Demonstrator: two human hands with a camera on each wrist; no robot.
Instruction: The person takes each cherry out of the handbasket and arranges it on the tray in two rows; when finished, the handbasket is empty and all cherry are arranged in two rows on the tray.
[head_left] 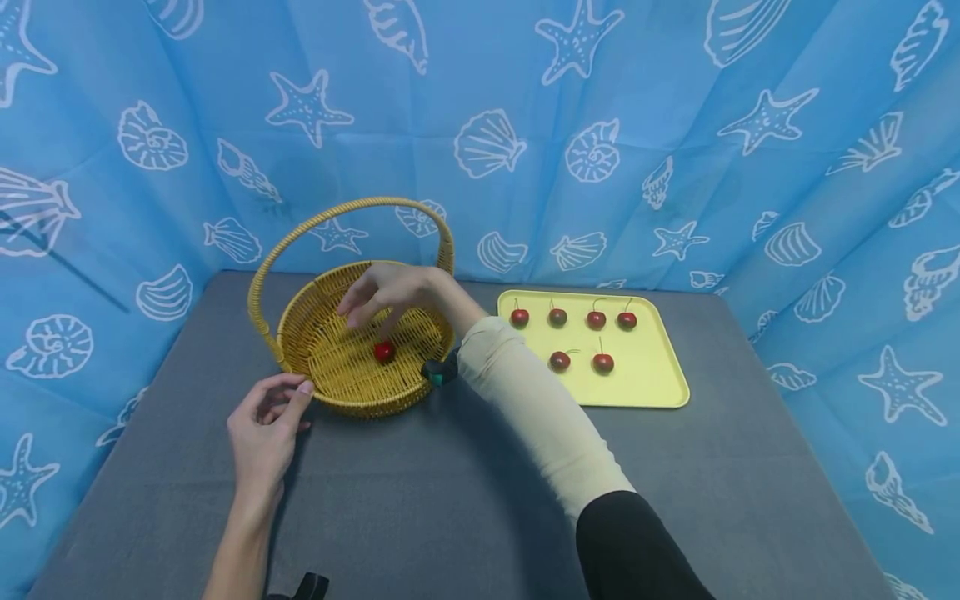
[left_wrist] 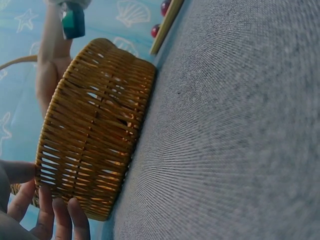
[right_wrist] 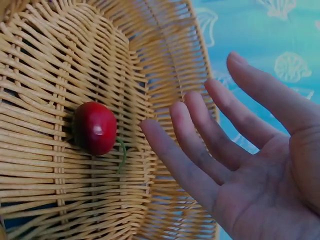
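Observation:
A yellow wicker basket (head_left: 360, 407) with a tall arched handle stands at the left of the table. One red cherry (right_wrist: 96, 128) with a green stem lies on its woven bottom. Over the basket, my right hand (head_left: 390, 293) has its fingers spread and holds nothing; in the right wrist view the fingertips (right_wrist: 150, 127) are beside the cherry, apart from it. My left hand (head_left: 264, 425) pinches the near left rim, the thumb at the edge and the other fingers against the outer wall (left_wrist: 95, 125) of the basket.
To the right of the basket lies a pale yellow tray (head_left: 637, 375) with several stemmed cherries (head_left: 596, 320) in two rows. A grey cloth (head_left: 450, 517) covers the table. Behind it hangs a blue curtain (head_left: 480, 83) printed with shells and starfish.

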